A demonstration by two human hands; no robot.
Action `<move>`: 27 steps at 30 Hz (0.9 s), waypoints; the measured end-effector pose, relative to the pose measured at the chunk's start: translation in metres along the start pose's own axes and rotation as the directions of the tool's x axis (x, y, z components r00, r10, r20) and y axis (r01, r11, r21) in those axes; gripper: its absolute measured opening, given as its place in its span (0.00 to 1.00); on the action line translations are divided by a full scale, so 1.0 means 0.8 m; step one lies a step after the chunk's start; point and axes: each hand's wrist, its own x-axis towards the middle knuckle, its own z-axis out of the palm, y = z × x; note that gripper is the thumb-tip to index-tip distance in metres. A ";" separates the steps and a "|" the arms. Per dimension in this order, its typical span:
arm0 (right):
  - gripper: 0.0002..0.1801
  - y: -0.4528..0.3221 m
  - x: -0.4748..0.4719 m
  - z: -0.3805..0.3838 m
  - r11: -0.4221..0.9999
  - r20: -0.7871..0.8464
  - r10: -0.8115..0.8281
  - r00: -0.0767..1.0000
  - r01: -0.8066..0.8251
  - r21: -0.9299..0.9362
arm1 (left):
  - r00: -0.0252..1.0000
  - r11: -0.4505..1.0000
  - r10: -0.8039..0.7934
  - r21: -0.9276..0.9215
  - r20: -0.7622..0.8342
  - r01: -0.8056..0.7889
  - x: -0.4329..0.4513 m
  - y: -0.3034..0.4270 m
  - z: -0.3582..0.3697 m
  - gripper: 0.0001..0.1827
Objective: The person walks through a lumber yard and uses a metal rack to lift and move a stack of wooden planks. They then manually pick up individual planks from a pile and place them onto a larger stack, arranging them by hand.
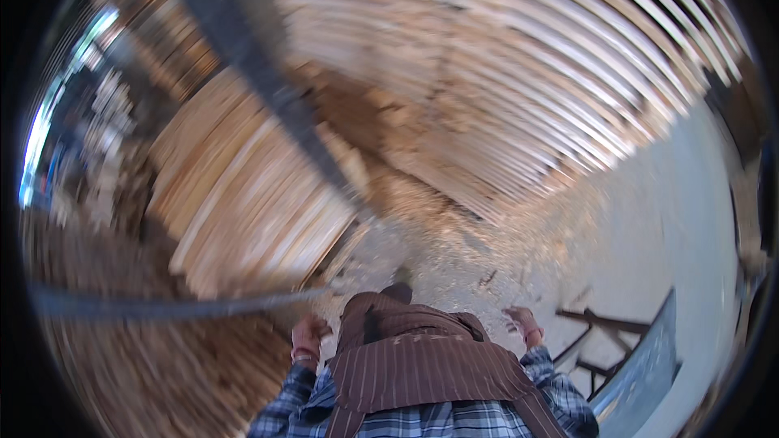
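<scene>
My left hand (309, 336) hangs beside my body with a band around its wrist and nothing visible in it. Nearest to it are a dark stack of boards (201, 371) and the end of a grey post (182, 305). On the other side my right hand (522, 322) is held out from my hip, empty, fingers apart. A metal stand (608, 347) with dark legs and a bluish panel (645, 362) is to its right. Between my hands I see my brown striped apron (426, 371) over a plaid shirt. Motion blurs much of the view.
Ahead on the left is a stack of light wooden boards (255, 201), crossed by a dark grey post (261, 73). A large layered stack of wooden slats (517, 73) fills the upper right. Wood shavings (426, 201) litter the concrete floor (633, 219).
</scene>
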 end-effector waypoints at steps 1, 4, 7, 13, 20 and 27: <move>0.20 -0.006 -0.003 -0.006 0.992 -0.021 -0.090 0.996 0.087 -0.096 | 0.992 0.992 -0.124 -0.014 0.032 0.124 0.022 0.007 0.010 0.08; 0.26 -0.046 -0.010 -0.022 0.984 -0.131 0.136 0.982 -0.119 0.129 | 0.935 0.946 -0.280 0.229 0.218 0.230 0.095 0.026 0.078 0.10; 0.32 -0.095 -0.019 -0.037 0.995 -0.386 -0.044 0.921 0.073 0.061 | 0.998 0.540 -0.017 0.841 0.065 -0.045 0.153 0.031 0.187 0.13; 0.33 -0.119 -0.036 -0.079 0.988 -0.472 -0.057 0.880 0.117 0.099 | 0.711 0.610 -0.514 0.787 0.480 -0.091 0.208 0.031 0.420 0.16; 0.26 -0.056 -0.005 -0.219 0.873 -0.437 0.183 0.881 0.059 0.484 | 0.747 0.787 -0.134 0.528 0.652 -0.319 0.092 -0.085 0.723 0.28; 0.36 -0.051 0.090 -0.405 0.997 -0.446 0.079 0.892 -0.064 0.047 | 0.297 0.953 -0.233 0.278 0.926 -0.119 0.090 -0.123 0.847 0.40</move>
